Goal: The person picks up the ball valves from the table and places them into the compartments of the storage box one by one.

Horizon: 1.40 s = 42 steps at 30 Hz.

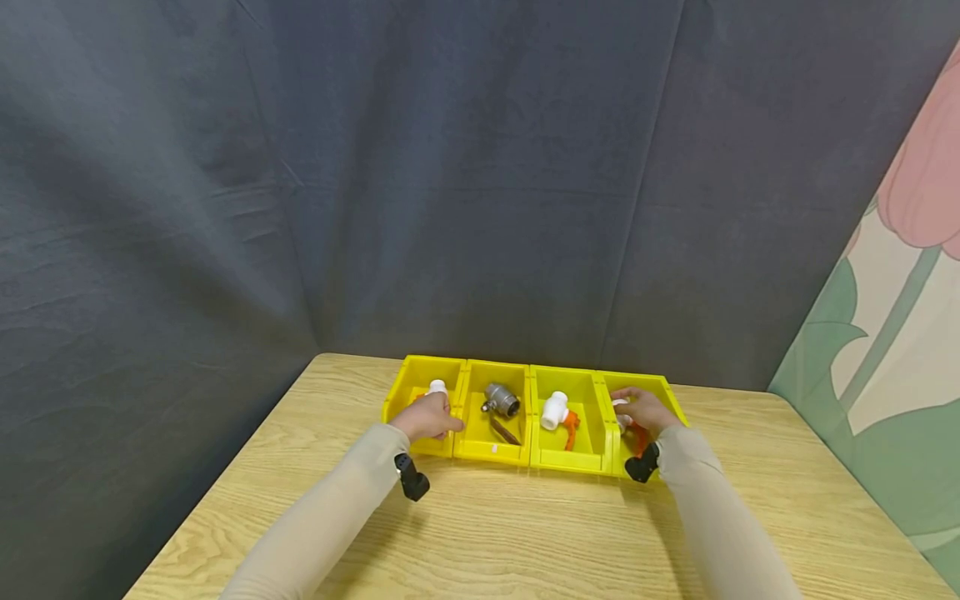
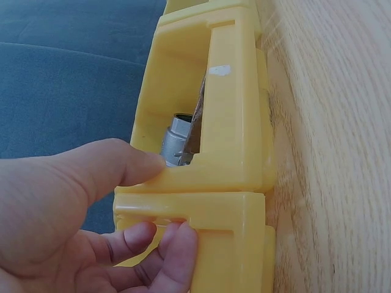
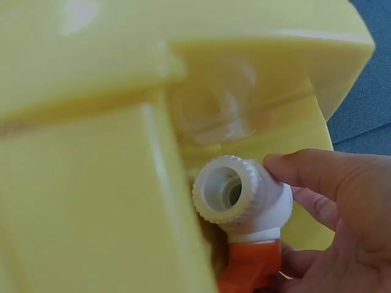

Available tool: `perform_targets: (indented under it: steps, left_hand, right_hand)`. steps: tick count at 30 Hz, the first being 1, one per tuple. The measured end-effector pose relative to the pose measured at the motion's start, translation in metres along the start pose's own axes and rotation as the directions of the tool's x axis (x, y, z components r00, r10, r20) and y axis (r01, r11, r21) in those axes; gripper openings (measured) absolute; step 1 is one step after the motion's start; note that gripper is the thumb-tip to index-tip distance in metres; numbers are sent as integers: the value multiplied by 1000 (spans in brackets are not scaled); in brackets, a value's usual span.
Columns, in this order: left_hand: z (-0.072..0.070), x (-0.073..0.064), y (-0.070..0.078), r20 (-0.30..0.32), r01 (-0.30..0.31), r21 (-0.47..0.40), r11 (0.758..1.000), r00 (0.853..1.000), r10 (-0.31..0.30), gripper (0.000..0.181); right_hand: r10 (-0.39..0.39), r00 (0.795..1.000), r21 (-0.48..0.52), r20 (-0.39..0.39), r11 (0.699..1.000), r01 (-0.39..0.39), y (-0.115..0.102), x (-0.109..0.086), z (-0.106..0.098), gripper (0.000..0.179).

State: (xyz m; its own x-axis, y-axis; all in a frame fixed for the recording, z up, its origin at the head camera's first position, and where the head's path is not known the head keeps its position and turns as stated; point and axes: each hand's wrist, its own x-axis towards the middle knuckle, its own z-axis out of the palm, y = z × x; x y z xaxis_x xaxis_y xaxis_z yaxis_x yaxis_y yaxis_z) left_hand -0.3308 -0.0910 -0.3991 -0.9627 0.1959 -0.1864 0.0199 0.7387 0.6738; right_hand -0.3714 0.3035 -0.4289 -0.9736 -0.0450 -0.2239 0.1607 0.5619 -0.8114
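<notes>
My left hand (image 1: pixel 427 415) is at the leftmost yellow bin (image 1: pixel 425 366). In the left wrist view its thumb lies on the neighbouring bin's side wall and its fingers curl inside the leftmost bin, gripping the adjoining walls. A white valve (image 1: pixel 437 387) shows partly behind this hand. Inside the rightmost yellow bin (image 1: pixel 652 383), my right hand (image 1: pixel 645 410) grips a white plastic ball valve (image 3: pixel 259 198) with an orange handle (image 3: pixel 250 265). The thumb is on the valve's white body, with the fingers behind it.
The second bin holds a grey metal ball valve (image 1: pixel 501 401) with a brown lever (image 1: pixel 504 431). In the third lies another white ball valve (image 1: pixel 555 411) with an orange handle. The bins stand side by side on a wooden table (image 1: pixel 525 533), before a dark curtain (image 1: pixel 480 183).
</notes>
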Motion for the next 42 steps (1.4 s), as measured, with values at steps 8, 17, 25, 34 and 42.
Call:
perform_targets:
  steps: [8,17,25,34,42]
  left_hand:
    - [0,0,0,-4,-6,-12,1000,1000,6,32]
    - [2,3,-2,2,14,-9,1000,1000,-14,32]
    - [2,3,-2,-3,7,-3,1000,1000,-8,33]
    - [2,4,0,-6,22,2,1000,1000,-22,33]
    - [2,3,0,0,13,-11,1000,1000,-13,31]
  right_hand:
    - [-20,1000,28,12,999,20,-2,-2,1,43]
    - [-40,999,-52,-13,998,40,0,-4,0,43]
    - [-44,999,-52,4,998,44,0,-3,-3,44]
    - [-74,997,-77,10,994,75,-1,-3,-5,45]
    - [-133,991,-85,15,987,133,0,-7,-9,45]
